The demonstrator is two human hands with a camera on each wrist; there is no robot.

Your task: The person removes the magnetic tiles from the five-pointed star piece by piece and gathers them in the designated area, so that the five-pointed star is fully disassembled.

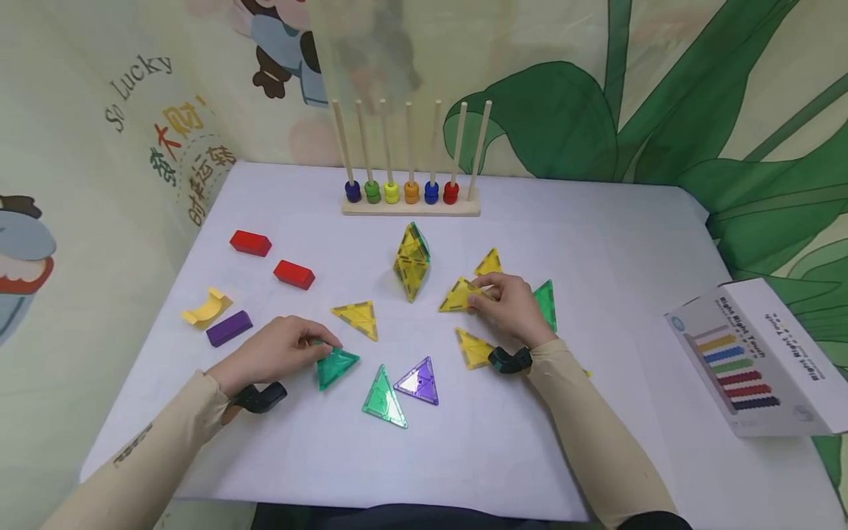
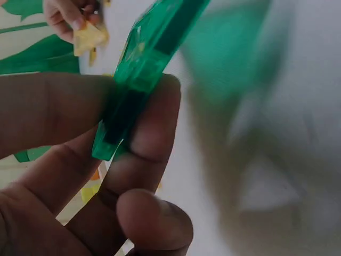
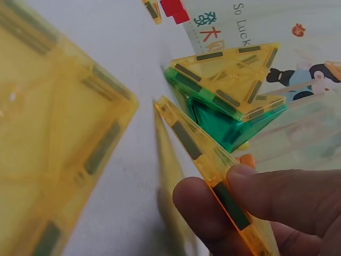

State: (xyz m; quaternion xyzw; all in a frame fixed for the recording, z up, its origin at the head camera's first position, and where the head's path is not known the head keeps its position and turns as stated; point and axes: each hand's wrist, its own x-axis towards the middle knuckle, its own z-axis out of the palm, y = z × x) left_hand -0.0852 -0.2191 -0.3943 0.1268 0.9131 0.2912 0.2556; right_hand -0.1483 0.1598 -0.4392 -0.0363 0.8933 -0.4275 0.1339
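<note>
My left hand [image 1: 288,350] pinches a green triangular magnetic tile [image 1: 336,366] by its edge; the left wrist view shows that green tile [image 2: 139,74] between thumb and fingers. On the right side, my right hand [image 1: 513,305] pinches a yellow triangular tile [image 1: 458,296], seen edge-on as a yellow tile [image 3: 205,170] in the right wrist view. Between the hands and farther back stands a built shape [image 1: 412,263] of joined yellow and green triangles. Loose near my hands lie a yellow tile [image 1: 358,319], a green tile [image 1: 384,400], a purple tile [image 1: 419,381] and another yellow tile [image 1: 473,348].
At the back stands a wooden peg rack [image 1: 411,209] with coloured beads. Red blocks [image 1: 294,274], a purple block [image 1: 229,328] and a yellow arch [image 1: 207,308] lie left. Beyond my right hand are a yellow tile [image 1: 489,262] and green tile [image 1: 546,303]; a box [image 1: 755,361] sits far right.
</note>
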